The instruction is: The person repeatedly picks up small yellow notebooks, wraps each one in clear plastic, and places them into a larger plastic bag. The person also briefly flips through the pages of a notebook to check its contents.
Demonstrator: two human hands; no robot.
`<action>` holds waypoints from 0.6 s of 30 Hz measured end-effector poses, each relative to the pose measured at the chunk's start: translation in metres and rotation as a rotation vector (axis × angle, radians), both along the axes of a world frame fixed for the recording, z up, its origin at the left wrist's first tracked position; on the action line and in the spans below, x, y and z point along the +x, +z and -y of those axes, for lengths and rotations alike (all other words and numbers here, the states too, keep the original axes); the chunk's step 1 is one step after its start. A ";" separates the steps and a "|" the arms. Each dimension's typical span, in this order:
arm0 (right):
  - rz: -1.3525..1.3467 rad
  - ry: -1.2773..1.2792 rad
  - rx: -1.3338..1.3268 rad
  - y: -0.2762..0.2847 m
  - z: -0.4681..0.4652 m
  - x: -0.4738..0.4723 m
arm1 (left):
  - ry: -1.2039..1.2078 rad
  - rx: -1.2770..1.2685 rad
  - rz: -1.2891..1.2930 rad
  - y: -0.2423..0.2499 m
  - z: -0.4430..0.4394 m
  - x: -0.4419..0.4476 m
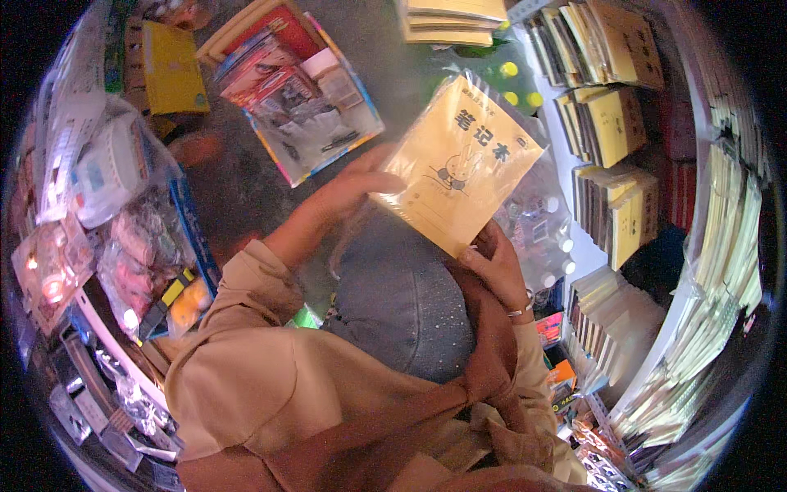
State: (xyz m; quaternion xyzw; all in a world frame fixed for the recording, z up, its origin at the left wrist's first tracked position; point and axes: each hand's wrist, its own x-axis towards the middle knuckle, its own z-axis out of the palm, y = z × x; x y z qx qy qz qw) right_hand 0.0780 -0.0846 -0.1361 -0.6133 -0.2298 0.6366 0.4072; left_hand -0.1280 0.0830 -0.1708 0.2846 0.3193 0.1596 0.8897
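Observation:
A stack of tan-covered notebooks in a clear plastic wrapper [464,163] is tilted in front of me, above my knees. Its cover bears printed writing and a line drawing of a rabbit. My left hand [375,172] grips the left edge, thumb on top and most fingers hidden beneath. At the lower corner, my right hand [497,264] pinches the pack between its thumb and fingers. A bracelet circles the right wrist. Below the pack shows my dark trouser leg [399,295].
An open cardboard box [369,126] with red packets stands on the dark floor. On the right, a white shelf [581,246] holds several notebook stacks [633,215]. Bottles with yellow caps [509,69] and wrapped white-capped bottles [532,234] stand before it. Bagged goods [132,246] fill the left.

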 end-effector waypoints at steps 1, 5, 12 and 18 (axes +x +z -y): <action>0.000 0.014 -0.054 0.000 0.002 -0.002 | 0.011 0.036 -0.023 -0.001 0.000 -0.009; 0.032 0.119 -0.105 -0.007 0.018 -0.009 | 0.070 0.047 -0.211 -0.011 0.002 -0.046; -0.060 0.139 -0.073 -0.049 0.061 -0.024 | 0.170 0.068 -0.284 -0.064 -0.029 -0.102; 0.031 0.208 -0.064 -0.061 0.064 -0.029 | 0.086 0.004 -0.337 -0.100 -0.058 -0.128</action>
